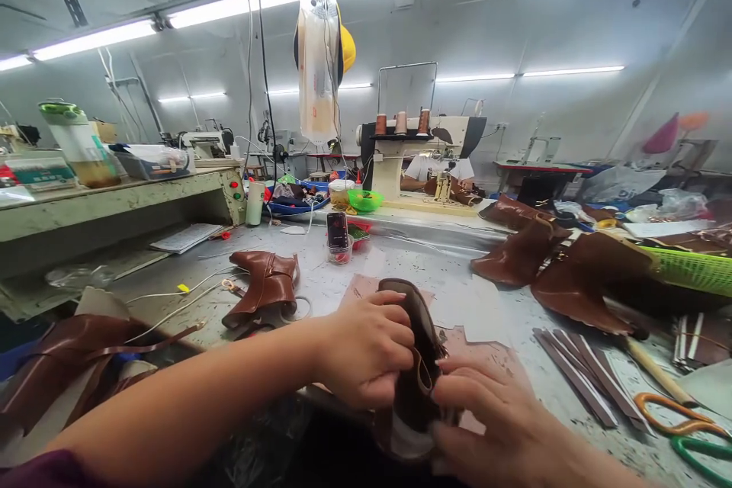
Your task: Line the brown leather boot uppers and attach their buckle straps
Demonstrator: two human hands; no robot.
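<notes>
A dark brown leather boot upper (415,351) stands on edge at the near side of the grey worktable (400,259). My left hand (366,351) is wrapped round its left side, fingers curled over the leather. On the right side my right hand (492,415) presses its fingertips against the upper, near a small strap loop. Both hands grip the same piece.
More brown boot uppers lie at the left (266,290), the far left (69,358) and the right (566,267). Leather strips (577,374), orange scissors (675,412), a phone in a cup (338,236) and a sewing machine (423,145) with a person behind it are around.
</notes>
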